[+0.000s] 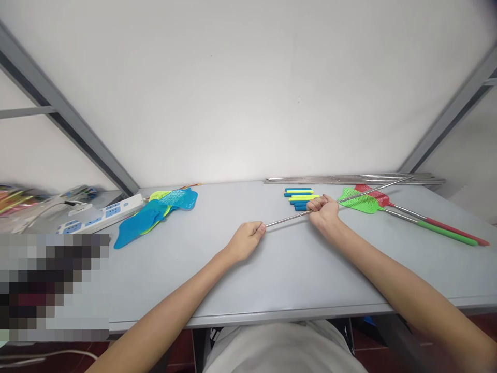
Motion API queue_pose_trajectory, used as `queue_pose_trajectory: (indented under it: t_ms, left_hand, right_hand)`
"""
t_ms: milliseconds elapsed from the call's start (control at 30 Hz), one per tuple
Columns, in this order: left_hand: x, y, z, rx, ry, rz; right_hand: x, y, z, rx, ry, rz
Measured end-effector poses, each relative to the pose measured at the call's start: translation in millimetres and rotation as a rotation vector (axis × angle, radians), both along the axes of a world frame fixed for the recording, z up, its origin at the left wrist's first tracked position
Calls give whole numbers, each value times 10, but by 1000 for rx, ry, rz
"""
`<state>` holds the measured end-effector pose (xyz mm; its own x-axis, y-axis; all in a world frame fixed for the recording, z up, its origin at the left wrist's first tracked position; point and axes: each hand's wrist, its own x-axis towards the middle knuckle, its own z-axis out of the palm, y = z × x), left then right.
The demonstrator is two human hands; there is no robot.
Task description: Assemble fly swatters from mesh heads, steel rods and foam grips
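Note:
A thin metal rod (288, 219) slants above the table, its far end rising to the right. My left hand (245, 239) is closed around its near end. Farther along the rod, my right hand (323, 210) wraps it in a fist. Just behind the right hand lie several short blue and yellow tubes (301, 197), partly hidden by it. The rod passes over a green fly swatter (363, 201) and a red fly swatter (378, 197), which overlap on the table's right side.
Blue and yellow swatter heads (155, 212) are piled on the left. Beside them lies a white power strip (104, 212). A bundle of metal rods (349, 179) rests along the wall. Grey frame posts (70, 114) stand at both sides of the grey table (248, 290).

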<state>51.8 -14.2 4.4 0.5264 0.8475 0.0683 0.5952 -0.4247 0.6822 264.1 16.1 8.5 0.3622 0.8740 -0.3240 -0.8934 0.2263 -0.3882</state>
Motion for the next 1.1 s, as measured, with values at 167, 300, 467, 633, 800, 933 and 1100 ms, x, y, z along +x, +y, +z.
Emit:
queue_pose_trajectory:
  t_ms: [167, 300, 467, 633, 800, 933, 1100]
  left_hand:
    - [7, -2, -1, -3, -16, -1]
    - [11, -6, 2, -9, -22, 3]
    - [4, -4, -11, 9, -27, -3]
    - [1, -3, -24, 0, -29, -7]
    - [4, -8, -26, -14, -35, 4]
    - [6, -12, -28, -7, -36, 7]
    - [16, -18, -26, -12, -37, 19]
  right_hand:
    - [-4, -9, 5, 2, -15, 0]
    - [-13, -19, 13, 3, -31, 6]
    - [-27, -27, 8, 5, -32, 9]
    - [-41, -35, 7, 3, -20, 1]
    - [-47, -39, 3, 0, -27, 2]
    - [-53, -42, -1, -3, -23, 7]
    - [-62, -48, -5, -5, -22, 10]
